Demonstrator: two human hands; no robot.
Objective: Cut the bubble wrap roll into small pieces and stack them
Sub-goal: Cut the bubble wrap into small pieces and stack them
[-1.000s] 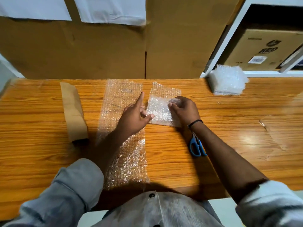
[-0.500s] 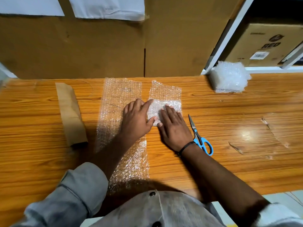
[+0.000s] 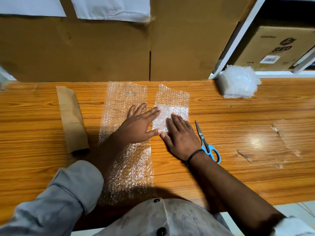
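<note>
**Warm overhead light throws glare across polished desk**

Light falls from above, leaving a bright hot spot on the desk (image 3: 238,116) to the right of the right hand (image 3: 182,135). Shadow pools under the left hand (image 3: 138,123) and its forearm and darkens the desk's near edge below both wrists. The folded bubble wrap (image 3: 170,114) beneath the fingertips glitters white. Both hands are sharp; the grey sleeve (image 3: 59,201) behind the left hand is soft with blur. Wide-angle bending tilts the white shelf frame (image 3: 234,38) far above the right hand, where the recess sinks into black.
</note>
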